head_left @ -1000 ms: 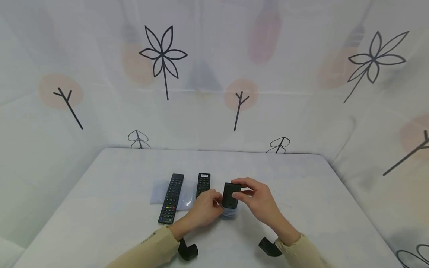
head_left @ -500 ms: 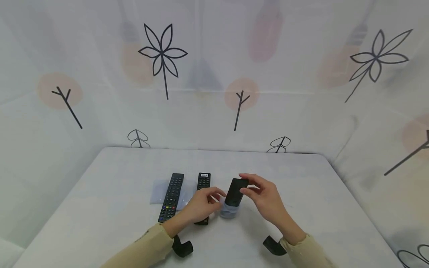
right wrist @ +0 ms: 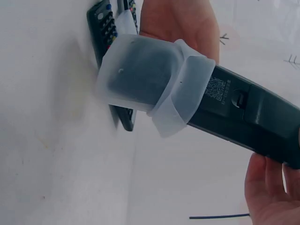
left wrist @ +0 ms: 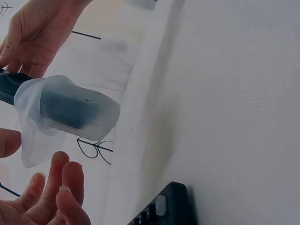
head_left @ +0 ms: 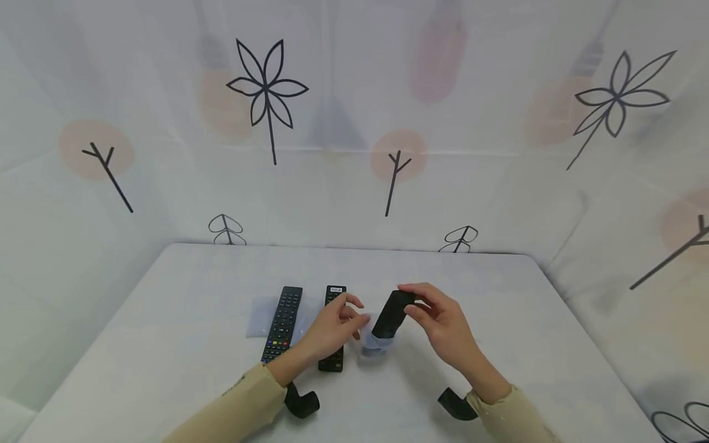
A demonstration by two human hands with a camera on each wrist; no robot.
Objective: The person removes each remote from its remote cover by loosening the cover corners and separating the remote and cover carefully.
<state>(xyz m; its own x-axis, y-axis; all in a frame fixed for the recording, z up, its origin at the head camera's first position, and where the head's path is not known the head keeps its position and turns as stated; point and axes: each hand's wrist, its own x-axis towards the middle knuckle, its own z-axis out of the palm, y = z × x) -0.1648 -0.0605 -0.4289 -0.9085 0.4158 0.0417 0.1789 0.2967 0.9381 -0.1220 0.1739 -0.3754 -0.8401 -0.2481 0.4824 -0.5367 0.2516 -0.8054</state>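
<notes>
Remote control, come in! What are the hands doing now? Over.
Right hand grips remote, tilted above table. Clear cover on its lower end. Left hand open beside it. Nothing blocking.

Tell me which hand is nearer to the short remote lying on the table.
Left. The left hand hovers right over the short remote, covering its middle. The right hand is off to the side, gripping the black remote with the translucent sleeve.

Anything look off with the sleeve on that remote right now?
Yes: the clear sleeve covers only the lower end of the black remote, with its open edge bunched and a loose flap hanging off. The right hand holds the remote's bare upper end, tilted; the left hand is beside the sleeve, apparently not gripping it.
</notes>
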